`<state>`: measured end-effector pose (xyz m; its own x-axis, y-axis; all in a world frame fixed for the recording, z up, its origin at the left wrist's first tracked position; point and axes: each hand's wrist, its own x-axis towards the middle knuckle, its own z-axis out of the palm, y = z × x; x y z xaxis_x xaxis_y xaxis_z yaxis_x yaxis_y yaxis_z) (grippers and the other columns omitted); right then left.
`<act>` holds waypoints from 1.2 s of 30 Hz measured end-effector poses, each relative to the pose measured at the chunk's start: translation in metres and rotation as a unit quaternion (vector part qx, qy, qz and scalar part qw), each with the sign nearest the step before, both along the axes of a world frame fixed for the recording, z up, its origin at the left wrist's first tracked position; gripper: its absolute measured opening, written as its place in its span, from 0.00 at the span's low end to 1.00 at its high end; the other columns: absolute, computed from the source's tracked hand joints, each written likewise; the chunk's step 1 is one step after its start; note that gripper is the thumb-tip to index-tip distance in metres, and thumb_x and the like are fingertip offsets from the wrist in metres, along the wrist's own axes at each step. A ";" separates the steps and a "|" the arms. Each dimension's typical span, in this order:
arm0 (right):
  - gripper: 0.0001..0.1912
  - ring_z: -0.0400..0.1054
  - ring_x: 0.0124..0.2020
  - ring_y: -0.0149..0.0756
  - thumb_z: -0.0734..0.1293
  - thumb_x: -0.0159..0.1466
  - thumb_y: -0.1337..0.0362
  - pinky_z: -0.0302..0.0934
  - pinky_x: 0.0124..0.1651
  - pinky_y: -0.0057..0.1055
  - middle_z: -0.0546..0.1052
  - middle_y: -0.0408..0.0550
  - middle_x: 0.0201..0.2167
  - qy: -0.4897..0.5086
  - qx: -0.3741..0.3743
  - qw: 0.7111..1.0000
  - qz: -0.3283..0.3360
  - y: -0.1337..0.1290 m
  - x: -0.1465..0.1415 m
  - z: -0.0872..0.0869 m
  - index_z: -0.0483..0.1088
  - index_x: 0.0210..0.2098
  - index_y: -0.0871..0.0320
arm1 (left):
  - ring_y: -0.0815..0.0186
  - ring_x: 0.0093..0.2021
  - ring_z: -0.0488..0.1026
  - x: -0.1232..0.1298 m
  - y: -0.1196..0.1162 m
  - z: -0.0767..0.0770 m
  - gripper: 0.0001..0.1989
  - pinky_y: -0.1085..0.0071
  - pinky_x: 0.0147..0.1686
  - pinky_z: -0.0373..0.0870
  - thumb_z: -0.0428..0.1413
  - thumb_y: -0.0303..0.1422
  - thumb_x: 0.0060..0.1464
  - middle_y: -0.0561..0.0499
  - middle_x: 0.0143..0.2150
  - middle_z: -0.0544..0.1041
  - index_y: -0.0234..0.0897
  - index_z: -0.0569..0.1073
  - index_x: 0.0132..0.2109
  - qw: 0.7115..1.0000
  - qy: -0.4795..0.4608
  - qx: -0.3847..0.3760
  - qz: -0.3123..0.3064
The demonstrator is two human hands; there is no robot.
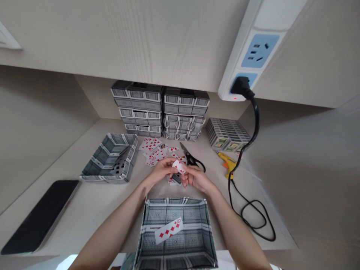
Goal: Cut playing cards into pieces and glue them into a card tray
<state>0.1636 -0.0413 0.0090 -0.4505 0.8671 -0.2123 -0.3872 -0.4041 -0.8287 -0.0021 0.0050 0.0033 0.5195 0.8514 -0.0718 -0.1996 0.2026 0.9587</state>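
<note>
fingers (pixel 170 161) of left hand (pixel 159 171) and right hand (pixel 200 180) hold one red-marked playing card (pixel 179 166) together, seemingly to steady both sides; black scissors (pixel 191 160) lie just beyond, probably for easy reach; card-made box (pixel 194 214) sits nearest the body.

The near box (pixel 177 232) runs off the bottom edge.
</note>
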 end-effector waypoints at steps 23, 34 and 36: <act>0.16 0.69 0.18 0.32 0.70 0.48 0.55 0.67 0.24 0.30 0.75 0.42 0.18 -0.131 0.097 0.966 -0.198 0.005 -0.011 -0.005 0.71 0.31 0.60 | 0.74 0.17 0.64 0.006 -0.002 -0.001 0.16 0.76 0.19 0.60 0.59 0.42 0.42 0.56 0.17 0.69 0.32 0.69 0.30 0.995 0.068 0.042 0.066; 0.16 0.67 0.15 0.29 0.68 0.50 0.53 0.65 0.21 0.28 0.73 0.41 0.17 -0.163 0.113 0.964 -0.175 0.004 -0.011 -0.006 0.71 0.30 0.61 | 0.75 0.16 0.62 0.008 -0.008 0.002 0.16 0.77 0.19 0.60 0.57 0.43 0.44 0.58 0.16 0.68 0.34 0.64 0.27 0.993 0.078 0.066 0.064; 0.17 0.68 0.16 0.30 0.69 0.49 0.54 0.66 0.22 0.28 0.74 0.42 0.18 -0.154 0.107 0.968 -0.169 0.004 -0.011 -0.007 0.70 0.30 0.61 | 0.75 0.16 0.62 0.007 -0.007 0.001 0.16 0.77 0.20 0.60 0.57 0.43 0.44 0.58 0.16 0.67 0.34 0.63 0.27 0.993 0.079 0.071 0.060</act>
<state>0.1529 -0.0370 0.0021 -0.0771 0.9928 -0.0915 -0.1887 -0.1047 -0.9764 0.0051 -0.0024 0.0041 0.4047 0.9142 -0.0190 -0.0595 0.0470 0.9971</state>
